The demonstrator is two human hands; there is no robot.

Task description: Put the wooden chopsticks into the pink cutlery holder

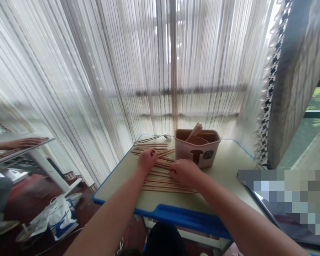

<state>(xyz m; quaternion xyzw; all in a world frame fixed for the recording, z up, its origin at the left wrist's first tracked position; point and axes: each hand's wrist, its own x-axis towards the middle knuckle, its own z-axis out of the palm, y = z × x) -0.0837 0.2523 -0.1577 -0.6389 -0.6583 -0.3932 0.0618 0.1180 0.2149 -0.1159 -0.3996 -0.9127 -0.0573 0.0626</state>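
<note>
Lying across the tabletop (226, 174), wooden chopsticks (168, 185) spread side to side, with the right hand (186, 170) at their three o'clock, fingers curled, and the left hand (147, 159) at ten o'clock, curled too, angled sticks beside its fingertips; whether either grips any, I cannot tell. Beyond the right hand, at one o'clock, stands a beige bin (181, 151) with more sticks leaning inside; a metal ladle (166, 136) lies at the spread's twelve o'clock, before a sheer striped curtain (208, 53).
</note>
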